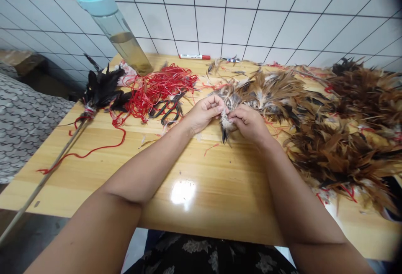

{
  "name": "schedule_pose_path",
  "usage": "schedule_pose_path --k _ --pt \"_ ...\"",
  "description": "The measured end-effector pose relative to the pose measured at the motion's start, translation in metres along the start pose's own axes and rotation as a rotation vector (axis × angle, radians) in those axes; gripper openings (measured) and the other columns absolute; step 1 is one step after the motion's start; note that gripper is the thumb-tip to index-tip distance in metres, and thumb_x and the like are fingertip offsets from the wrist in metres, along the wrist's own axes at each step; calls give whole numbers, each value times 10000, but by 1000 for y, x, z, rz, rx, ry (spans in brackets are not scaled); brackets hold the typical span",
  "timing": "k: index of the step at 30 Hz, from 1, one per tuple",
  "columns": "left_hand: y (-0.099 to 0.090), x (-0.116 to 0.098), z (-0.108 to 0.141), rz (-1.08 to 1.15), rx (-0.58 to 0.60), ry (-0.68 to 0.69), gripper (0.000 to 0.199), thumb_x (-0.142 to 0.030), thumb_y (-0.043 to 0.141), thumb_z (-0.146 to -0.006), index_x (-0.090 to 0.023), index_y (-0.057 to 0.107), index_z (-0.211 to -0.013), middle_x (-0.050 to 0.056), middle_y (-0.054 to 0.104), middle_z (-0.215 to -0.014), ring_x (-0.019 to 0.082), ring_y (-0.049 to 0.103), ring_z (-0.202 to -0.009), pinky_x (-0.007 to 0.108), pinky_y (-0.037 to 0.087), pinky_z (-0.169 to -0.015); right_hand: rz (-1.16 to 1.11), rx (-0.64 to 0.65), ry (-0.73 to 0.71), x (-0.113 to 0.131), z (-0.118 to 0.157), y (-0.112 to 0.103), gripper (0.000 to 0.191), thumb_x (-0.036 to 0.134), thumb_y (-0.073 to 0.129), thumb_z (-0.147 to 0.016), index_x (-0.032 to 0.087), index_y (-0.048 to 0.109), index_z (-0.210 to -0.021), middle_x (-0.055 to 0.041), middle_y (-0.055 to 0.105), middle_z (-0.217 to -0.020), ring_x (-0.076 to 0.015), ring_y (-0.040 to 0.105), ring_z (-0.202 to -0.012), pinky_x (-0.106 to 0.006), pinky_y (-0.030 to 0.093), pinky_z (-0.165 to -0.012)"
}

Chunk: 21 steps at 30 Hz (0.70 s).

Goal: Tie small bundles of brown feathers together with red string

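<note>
Between my hands is a small tuft of pale, fluffy feathers (226,124) with dark tips pointing down. My left hand (207,113) pinches its upper left side, and my right hand (248,123) pinches its right side; the fingertips are close together. Just behind them lies a long heap of brown and grey feathers (270,92). Black-handled scissors (169,107) rest left of my left hand, beside a tangle of red string (163,85).
A stick (47,177) with black feathers (102,90) tied on lies at the left. A water bottle (125,44) and a red-capped marker (194,57) are near the tiled wall. Brown feather bundles (339,152) cover the right of the wooden table (201,190).
</note>
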<state>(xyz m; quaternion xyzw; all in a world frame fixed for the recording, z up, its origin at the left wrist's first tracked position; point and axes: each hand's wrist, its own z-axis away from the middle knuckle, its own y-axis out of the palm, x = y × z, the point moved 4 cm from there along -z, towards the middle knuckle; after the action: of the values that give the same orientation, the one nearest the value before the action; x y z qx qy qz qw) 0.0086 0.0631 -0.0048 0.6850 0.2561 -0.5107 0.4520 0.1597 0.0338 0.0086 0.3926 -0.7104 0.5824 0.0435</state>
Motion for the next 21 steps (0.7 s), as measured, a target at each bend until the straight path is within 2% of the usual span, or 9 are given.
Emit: schedule_pose_path --k 4,8,12,16,18,21 --pt "3 -4 1 35 20 13 387 -370 828 -638 -138 542 -758 3 643 -732 65 524 -610 193 385 -590 86 37 -13 5 -1 -8 218 191 495 -862 201 713 -864 -56 649 -890 -176 576 -848 -271 406 -741" --pt "8 -4 4 33 98 -9 353 -352 822 -652 -130 573 -767 7 642 -729 72 556 -634 189 393 -591 247 52 17 14 6 -12 257 194 454 -883 204 711 -871 -60 638 -910 -175 565 -841 -261 366 -667" --pt "16 0 8 -12 187 -84 354 -367 819 -656 -116 595 -765 28 660 -722 87 585 -641 199 419 -602 351 28 58 20 16 -12 259 221 455 -898 220 714 -903 -52 634 -901 -166 551 -800 -262 309 -598" --pt "24 -1 14 -41 253 -98 345 -374 804 -679 -112 600 -770 39 673 -730 104 616 -670 234 474 -665 412 -10 74 22 28 -16 263 240 455 -911 240 716 -938 -46 638 -915 -156 545 -792 -265 274 -576" --pt "30 -2 17 -65 307 -109 339 -379 792 -696 -110 600 -776 45 679 -755 113 631 -689 254 493 -697 441 -3 87 23 38 -19 263 244 453 -918 248 715 -944 -42 639 -924 -151 544 -781 -266 261 -570" --pt "41 -2 23 -161 449 -166 340 -387 776 -712 -99 617 -794 66 687 -785 128 648 -723 279 506 -737 454 28 116 27 59 -23 251 264 462 -923 258 712 -950 -36 642 -920 -145 542 -754 -267 247 -563"
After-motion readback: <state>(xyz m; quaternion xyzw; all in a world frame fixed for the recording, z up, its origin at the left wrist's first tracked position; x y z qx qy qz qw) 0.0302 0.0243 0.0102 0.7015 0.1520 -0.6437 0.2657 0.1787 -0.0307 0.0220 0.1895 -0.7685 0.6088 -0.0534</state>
